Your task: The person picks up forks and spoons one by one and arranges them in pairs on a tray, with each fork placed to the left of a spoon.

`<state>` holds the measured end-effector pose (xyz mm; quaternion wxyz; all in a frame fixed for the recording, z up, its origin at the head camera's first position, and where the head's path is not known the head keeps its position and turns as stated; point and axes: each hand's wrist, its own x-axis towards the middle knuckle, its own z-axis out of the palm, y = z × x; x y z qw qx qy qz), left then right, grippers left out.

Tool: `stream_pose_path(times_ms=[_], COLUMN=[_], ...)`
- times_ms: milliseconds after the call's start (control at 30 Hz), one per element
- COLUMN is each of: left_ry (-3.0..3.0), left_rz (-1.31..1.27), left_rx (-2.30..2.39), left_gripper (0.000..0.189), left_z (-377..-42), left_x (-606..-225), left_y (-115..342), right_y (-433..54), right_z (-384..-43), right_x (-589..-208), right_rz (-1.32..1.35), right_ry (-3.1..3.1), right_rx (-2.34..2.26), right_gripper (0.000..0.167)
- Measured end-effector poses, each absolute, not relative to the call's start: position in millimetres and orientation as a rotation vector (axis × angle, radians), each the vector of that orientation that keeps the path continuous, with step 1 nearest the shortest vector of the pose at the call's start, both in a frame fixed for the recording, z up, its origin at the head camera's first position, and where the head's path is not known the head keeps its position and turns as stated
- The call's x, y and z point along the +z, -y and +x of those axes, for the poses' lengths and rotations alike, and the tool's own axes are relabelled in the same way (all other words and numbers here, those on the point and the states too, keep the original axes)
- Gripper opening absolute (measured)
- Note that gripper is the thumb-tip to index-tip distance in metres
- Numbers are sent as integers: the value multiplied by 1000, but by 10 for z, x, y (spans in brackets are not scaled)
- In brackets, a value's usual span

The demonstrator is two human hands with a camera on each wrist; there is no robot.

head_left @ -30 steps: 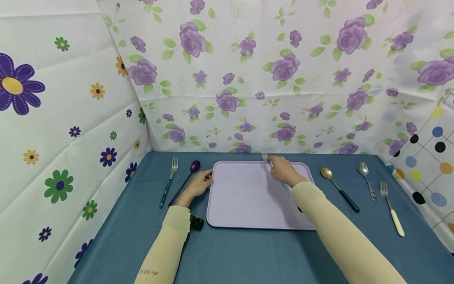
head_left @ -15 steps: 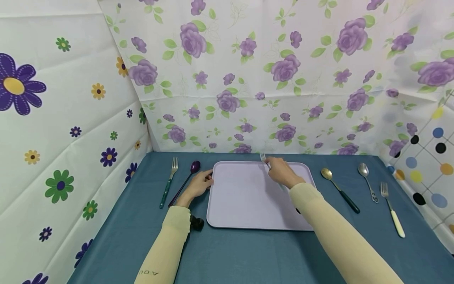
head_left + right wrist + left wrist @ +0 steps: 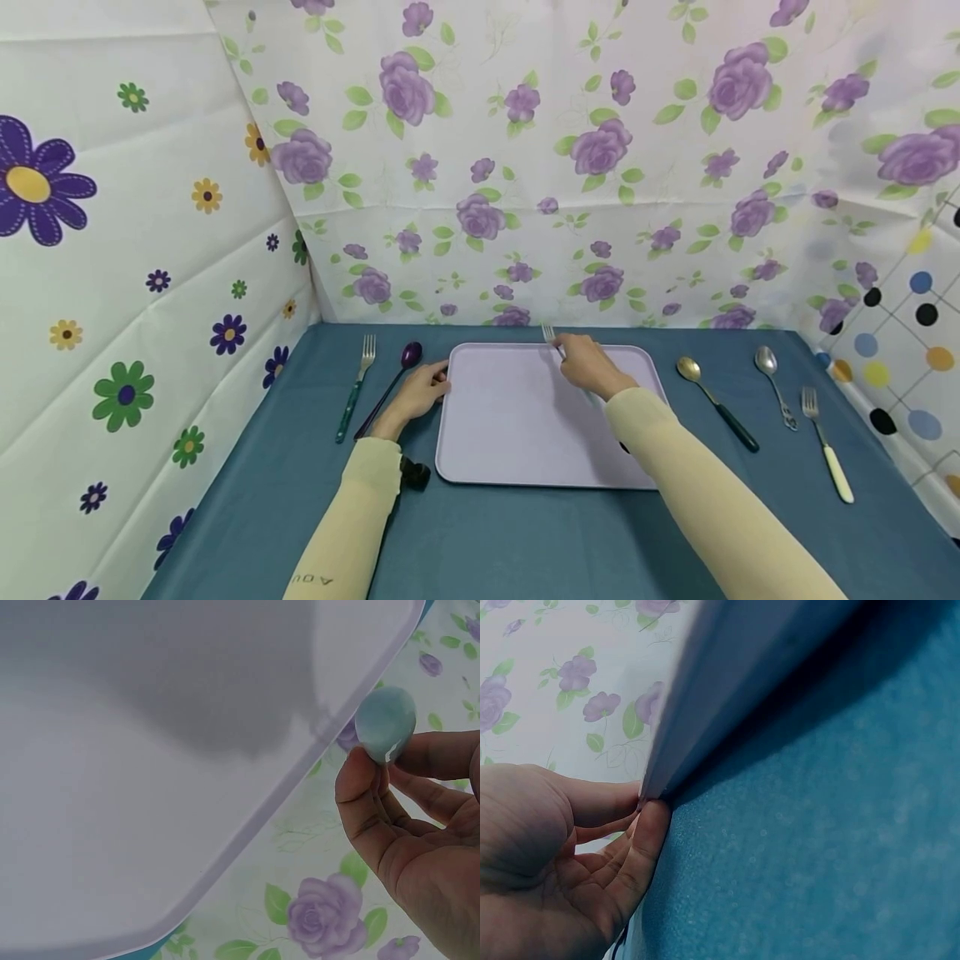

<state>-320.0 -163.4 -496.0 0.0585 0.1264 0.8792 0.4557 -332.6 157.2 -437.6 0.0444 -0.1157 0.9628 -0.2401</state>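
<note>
My right hand (image 3: pixel 588 364) pinches a fork (image 3: pixel 549 333) over the far edge of the pale lilac tray (image 3: pixel 510 433). The metal tines point away from me, past the rim. In the right wrist view, the rounded pale blue-green end of the fork's handle (image 3: pixel 385 724) shows between thumb and fingers, with the hand's shadow falling on the tray. At the tray's left side, my left hand (image 3: pixel 420 390) holds the rim; in the left wrist view its thumb and a fingertip (image 3: pixel 652 821) meet at the tray's edge.
Left of the tray lie a green-handled fork (image 3: pixel 356 392) and a dark purple spoon (image 3: pixel 409 356). To the right are a gold spoon with a green handle (image 3: pixel 716 404), a silver spoon (image 3: pixel 776 385) and a white-handled fork (image 3: pixel 828 450). Flowered cloth (image 3: pixel 480 275) hangs behind the table.
My right hand has slid a little to the left with the fork, along the tray's far edge. The left hand has stayed at the left rim.
</note>
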Motion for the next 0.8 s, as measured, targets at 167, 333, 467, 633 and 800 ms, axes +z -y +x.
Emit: stream_pose_path(times_ms=[167,333,467,633,800], left_ry=[-2665,-2661,-2661,-2657,-2661], left_rz=[366,369,369,360,357], left_rx=[1381,1381,1378,1380,1377], left_gripper=[50,50,50,50,50], left_z=[-3202,-3201,-3201,-3198,-3191], left_x=[-4958,-4960,-4961,-4966,-4961], left_y=[1632,1628,1622,1627,1624], right_y=[-1537,-1499,-1466,-1415,-1377], right_z=[-3323,-3302,-3285,-3286,-3280], right_x=[-4381,-4387,-4382,-4390,-4417], right_rz=[-363,-379,-392,-418,-430], right_ry=[-2935,-2923,-2928,-2940,-2931], right_rx=[-731,-722,-737,-735,-738], right_gripper=[51,51,50,51,51])
